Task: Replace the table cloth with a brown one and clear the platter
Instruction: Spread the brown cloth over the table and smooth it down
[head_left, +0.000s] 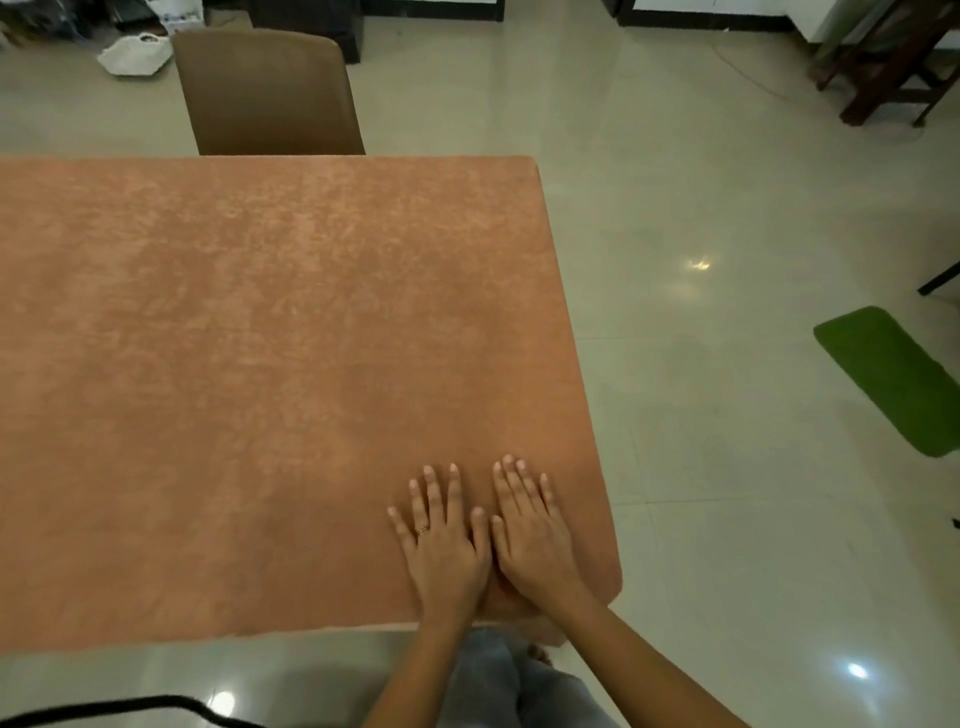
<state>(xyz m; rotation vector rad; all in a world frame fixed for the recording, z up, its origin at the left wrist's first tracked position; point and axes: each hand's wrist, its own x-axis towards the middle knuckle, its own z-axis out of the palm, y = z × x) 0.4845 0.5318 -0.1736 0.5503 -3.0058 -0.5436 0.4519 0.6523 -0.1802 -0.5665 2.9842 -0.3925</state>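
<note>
A brown table cloth (260, 364) covers the whole table top and lies flat. My left hand (441, 540) and my right hand (532, 530) rest side by side on the cloth near the table's front right corner. Both palms are down with fingers straight and spread, and the thumbs nearly touch. Neither hand holds anything. No platter is in view.
A brown chair (267, 93) stands at the table's far side. A green mat (893, 379) lies on the tiled floor to the right. Dark wooden furniture (893, 62) stands at the back right, a white bag (137, 54) at the back left.
</note>
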